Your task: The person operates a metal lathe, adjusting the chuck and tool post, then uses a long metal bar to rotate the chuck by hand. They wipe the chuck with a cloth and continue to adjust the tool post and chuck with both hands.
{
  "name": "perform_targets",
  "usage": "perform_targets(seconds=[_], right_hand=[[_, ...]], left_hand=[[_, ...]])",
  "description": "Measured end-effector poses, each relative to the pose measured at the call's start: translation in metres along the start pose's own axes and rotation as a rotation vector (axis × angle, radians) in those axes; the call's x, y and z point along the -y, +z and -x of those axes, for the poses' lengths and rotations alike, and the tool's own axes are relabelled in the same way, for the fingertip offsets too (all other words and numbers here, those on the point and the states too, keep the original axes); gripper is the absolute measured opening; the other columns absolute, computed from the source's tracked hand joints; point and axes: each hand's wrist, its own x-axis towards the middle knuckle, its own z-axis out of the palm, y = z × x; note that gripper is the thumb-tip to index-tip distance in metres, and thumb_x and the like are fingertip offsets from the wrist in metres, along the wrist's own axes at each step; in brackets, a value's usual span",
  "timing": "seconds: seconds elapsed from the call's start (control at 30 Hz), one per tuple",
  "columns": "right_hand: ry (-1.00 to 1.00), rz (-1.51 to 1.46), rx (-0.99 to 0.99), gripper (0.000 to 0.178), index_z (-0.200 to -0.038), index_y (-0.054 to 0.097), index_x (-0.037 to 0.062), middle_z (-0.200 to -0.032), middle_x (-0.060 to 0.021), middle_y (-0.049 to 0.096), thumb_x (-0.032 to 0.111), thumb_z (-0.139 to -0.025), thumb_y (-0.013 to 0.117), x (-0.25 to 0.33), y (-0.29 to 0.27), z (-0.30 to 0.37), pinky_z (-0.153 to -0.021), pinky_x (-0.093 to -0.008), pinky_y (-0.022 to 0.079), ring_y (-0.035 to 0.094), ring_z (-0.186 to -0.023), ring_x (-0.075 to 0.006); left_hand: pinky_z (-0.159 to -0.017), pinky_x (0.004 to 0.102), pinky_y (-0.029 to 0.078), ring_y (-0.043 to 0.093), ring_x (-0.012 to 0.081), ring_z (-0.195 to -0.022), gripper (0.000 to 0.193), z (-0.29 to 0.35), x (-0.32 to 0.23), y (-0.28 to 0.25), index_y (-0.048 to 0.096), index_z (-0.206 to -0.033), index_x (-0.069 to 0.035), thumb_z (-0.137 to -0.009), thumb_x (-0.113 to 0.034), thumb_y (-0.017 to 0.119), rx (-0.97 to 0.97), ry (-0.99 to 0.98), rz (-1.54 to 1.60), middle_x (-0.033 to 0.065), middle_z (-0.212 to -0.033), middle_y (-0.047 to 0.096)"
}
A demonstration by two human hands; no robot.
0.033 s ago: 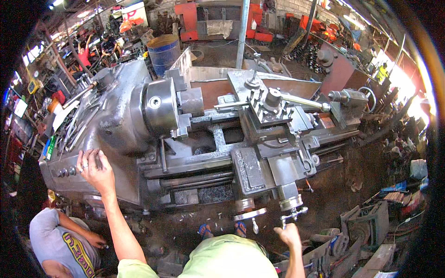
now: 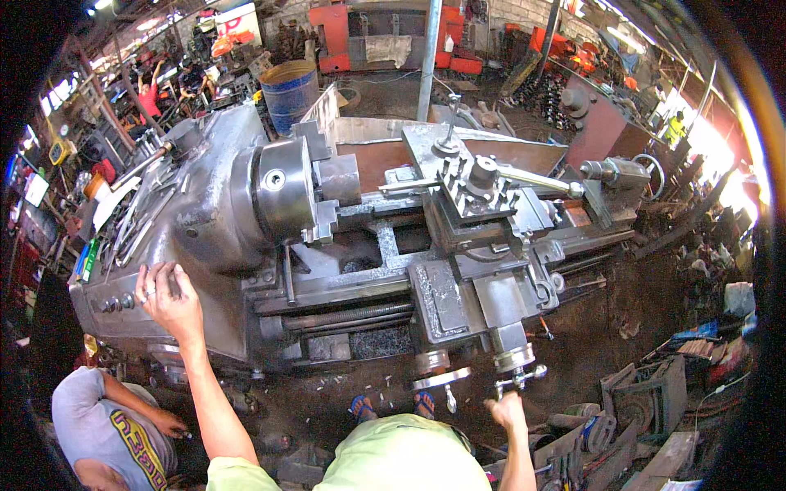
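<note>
Steel cross-slide crank, front of carriage: right hand was at its left end, grip impossible to tell. Left hand, well apart, fingers loosely spread, was at the headstock beside dark knobs. Chuck held a short cylinder. Metal chips lay beneath the leadscrew. Blue drum stood behind; contents were not discernible.

Toward the back we see a blue drum, a pale upright pole and a red frame with a light cloth draped on it; at lower left we have a co-worker in grey, at lower right a board
</note>
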Motion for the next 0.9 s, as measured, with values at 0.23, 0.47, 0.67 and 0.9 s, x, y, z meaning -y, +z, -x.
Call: perform_targets(seconds=[0.23,0.47,0.67,0.9], right_hand=[[-0.070,-0.045,-0.100,0.043,-0.078,0.073,0.0026,-0.071,-0.0231,0.067,0.045,-0.072,0.074,-0.003,-0.031,0.001,-0.068,-0.0468,0.053,0.068,-0.070,-0.0372],[0.065,0.041,-0.108,0.036,-0.093,0.070,0.0001,-0.100,-0.0257,0.069,0.030,-0.074,0.073,0.012,0.006,-0.019,-0.078,-0.0518,0.056,0.068,-0.093,-0.0408],[-0.112,0.061,0.078,0.041,-0.081,0.073,0.0034,-0.083,-0.0250,0.069,0.044,-0.076,0.070,-0.006,-0.020,0.010,-0.077,-0.0486,0.054,0.069,-0.083,-0.0393],[0.055,0.158,-0.240,0.025,-0.084,0.072,0.0034,-0.090,-0.0220,0.071,0.027,-0.077,0.068,0.012,-0.030,-0.018,-0.074,-0.0466,0.057,0.070,-0.082,-0.0379]], left_hand=[[-0.102,0.0432,0.039,0.053,0.0302,-0.117,0.009,-0.004,-0.003,0.003,0.071,-0.091,-0.005,-0.084,-0.011,0.069,-0.034,0.023,0.014,0.0073,-0.102,0.068],[-0.101,0.0439,0.040,0.054,0.0315,-0.117,0.009,-0.004,-0.001,0.003,0.071,-0.092,-0.006,-0.086,-0.012,0.068,-0.020,0.003,0.018,0.0074,-0.102,0.069],[-0.100,0.0433,0.041,0.054,0.0312,-0.117,0.008,-0.003,-0.002,0.004,0.071,-0.092,-0.008,-0.086,-0.012,0.068,-0.003,-0.013,-0.006,0.0066,-0.101,0.070],[-0.100,0.0426,0.040,0.054,0.0303,-0.116,0.008,-0.006,0.000,0.005,0.071,-0.091,-0.007,-0.085,-0.013,0.068,-0.009,0.029,-0.027,0.0055,-0.099,0.070]])
